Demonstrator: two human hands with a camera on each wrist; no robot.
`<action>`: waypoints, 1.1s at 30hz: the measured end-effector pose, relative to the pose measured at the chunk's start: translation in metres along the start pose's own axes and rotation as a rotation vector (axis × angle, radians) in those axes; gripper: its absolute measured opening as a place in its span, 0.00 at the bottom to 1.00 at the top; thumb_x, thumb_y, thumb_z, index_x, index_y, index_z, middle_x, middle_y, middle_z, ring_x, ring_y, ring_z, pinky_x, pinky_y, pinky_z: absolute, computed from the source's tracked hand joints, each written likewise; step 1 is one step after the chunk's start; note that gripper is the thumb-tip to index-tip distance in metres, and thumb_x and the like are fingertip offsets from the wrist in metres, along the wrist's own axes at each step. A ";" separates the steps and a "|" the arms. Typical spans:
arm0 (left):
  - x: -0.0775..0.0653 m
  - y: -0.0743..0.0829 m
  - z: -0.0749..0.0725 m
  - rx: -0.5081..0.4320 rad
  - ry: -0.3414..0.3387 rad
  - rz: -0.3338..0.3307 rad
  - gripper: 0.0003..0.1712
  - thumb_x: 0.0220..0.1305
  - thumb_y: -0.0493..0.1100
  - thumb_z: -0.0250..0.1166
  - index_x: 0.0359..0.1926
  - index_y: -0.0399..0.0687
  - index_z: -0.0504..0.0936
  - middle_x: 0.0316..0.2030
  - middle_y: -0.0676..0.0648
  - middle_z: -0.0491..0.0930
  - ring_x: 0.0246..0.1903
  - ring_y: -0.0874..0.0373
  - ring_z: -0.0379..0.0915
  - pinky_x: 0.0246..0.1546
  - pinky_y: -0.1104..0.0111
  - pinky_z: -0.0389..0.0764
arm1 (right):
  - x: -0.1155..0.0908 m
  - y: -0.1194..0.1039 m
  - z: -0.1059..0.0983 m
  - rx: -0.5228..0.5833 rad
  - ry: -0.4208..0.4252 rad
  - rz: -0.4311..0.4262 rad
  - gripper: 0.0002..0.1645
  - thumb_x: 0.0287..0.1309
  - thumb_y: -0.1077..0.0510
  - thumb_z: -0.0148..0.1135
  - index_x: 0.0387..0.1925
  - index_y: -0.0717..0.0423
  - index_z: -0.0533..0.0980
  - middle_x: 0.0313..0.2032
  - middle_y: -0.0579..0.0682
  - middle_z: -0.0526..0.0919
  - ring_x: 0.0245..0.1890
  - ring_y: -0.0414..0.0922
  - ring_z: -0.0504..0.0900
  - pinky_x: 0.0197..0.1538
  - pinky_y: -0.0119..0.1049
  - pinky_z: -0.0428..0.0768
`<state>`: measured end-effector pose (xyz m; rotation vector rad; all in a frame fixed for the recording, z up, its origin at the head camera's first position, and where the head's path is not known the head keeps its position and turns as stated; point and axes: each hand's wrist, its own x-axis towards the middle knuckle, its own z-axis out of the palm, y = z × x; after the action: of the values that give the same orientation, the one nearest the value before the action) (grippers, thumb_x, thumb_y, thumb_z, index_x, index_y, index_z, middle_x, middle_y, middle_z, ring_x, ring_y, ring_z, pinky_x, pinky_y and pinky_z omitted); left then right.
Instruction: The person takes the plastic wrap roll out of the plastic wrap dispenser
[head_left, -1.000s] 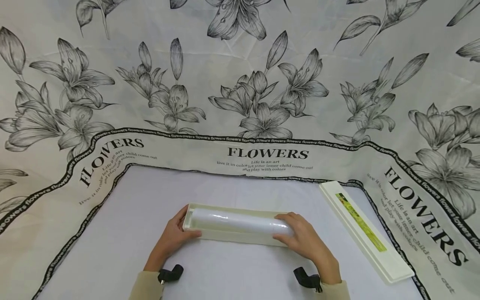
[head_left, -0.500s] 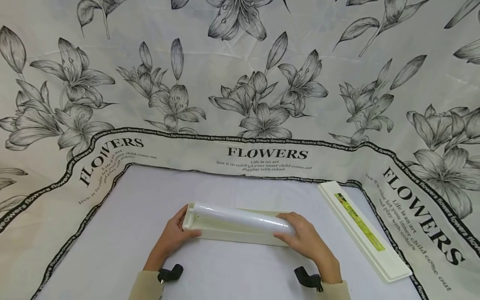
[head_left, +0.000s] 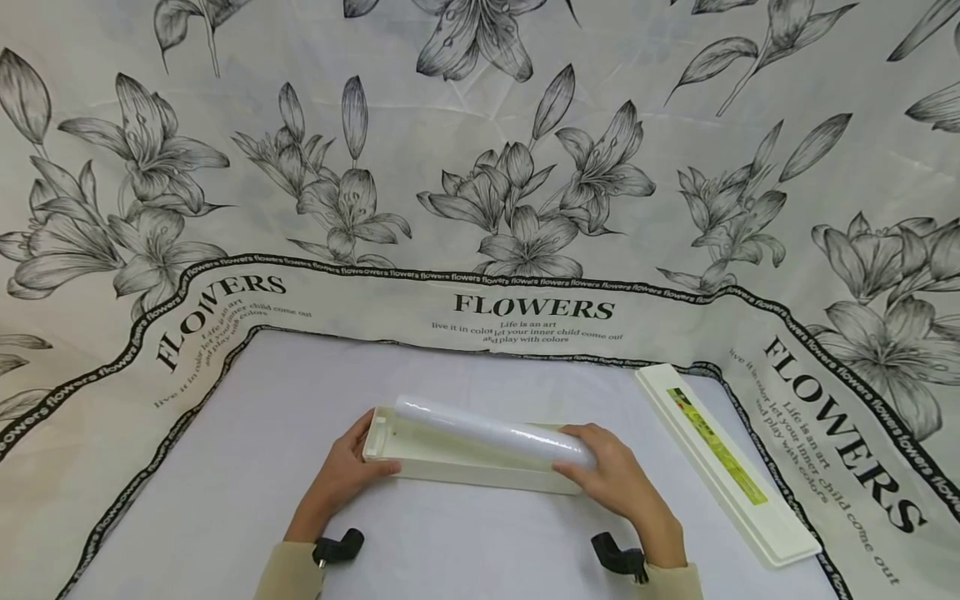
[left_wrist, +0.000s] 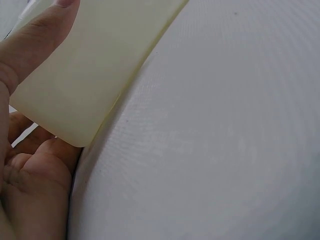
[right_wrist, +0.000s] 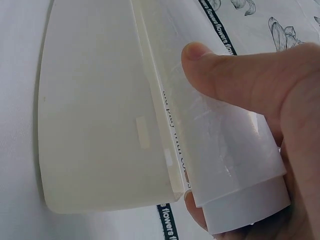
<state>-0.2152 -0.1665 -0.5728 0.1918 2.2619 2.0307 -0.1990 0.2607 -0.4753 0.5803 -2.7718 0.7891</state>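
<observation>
A cream, open-topped long box (head_left: 480, 477) stands in the middle of the white surface. My left hand (head_left: 341, 467) grips its left end, thumb on the front wall and fingers behind the end; the left wrist view shows the thumb (left_wrist: 37, 42) on that wall. Tilted above the box is a shiny whitish roll of plastic film (head_left: 487, 429), its left end near the box's back left rim. My right hand (head_left: 611, 471) holds the roll's right end, thumb and fingers round it. In the right wrist view a white core (right_wrist: 247, 207) sticks out of the roll's end.
A long white lid (head_left: 727, 467) with a yellow-green label lies slantwise at the right, over the cloth's printed border. Flower-printed cloth (head_left: 480, 200) rises behind the white surface (head_left: 450, 542). A black mount sits at each wrist.
The roll has risen out of the box, its left end going up and over the back rim, and shifted slightly right with my right hand. My left hand stays on the box.
</observation>
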 end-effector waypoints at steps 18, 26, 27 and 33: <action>-0.001 0.002 0.000 0.006 -0.001 -0.008 0.68 0.51 0.41 0.83 0.83 0.45 0.47 0.80 0.43 0.54 0.79 0.49 0.50 0.61 0.87 0.63 | -0.002 0.005 -0.005 -0.016 0.025 0.031 0.29 0.56 0.49 0.78 0.57 0.53 0.81 0.48 0.49 0.86 0.46 0.46 0.83 0.47 0.49 0.81; -0.001 0.003 0.000 0.007 -0.005 -0.004 0.68 0.51 0.41 0.83 0.82 0.44 0.47 0.81 0.42 0.53 0.80 0.48 0.48 0.61 0.88 0.62 | -0.003 0.010 -0.007 -0.006 0.034 0.039 0.28 0.57 0.49 0.77 0.57 0.53 0.80 0.49 0.50 0.86 0.47 0.48 0.83 0.50 0.52 0.81; -0.001 0.003 0.000 0.007 -0.006 -0.004 0.68 0.51 0.41 0.83 0.82 0.44 0.47 0.81 0.42 0.53 0.80 0.48 0.48 0.61 0.88 0.62 | -0.003 0.011 -0.007 -0.005 0.033 0.041 0.28 0.57 0.49 0.77 0.57 0.53 0.80 0.49 0.50 0.86 0.47 0.48 0.83 0.50 0.52 0.81; -0.001 0.004 0.001 0.006 -0.002 -0.016 0.68 0.51 0.41 0.83 0.83 0.44 0.47 0.80 0.42 0.53 0.79 0.49 0.49 0.62 0.88 0.62 | -0.003 0.015 -0.010 -0.002 0.033 0.055 0.28 0.57 0.49 0.77 0.58 0.53 0.80 0.49 0.51 0.86 0.47 0.49 0.83 0.49 0.52 0.81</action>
<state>-0.2139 -0.1653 -0.5693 0.1762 2.2612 2.0153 -0.2023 0.2789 -0.4748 0.4878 -2.7690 0.7997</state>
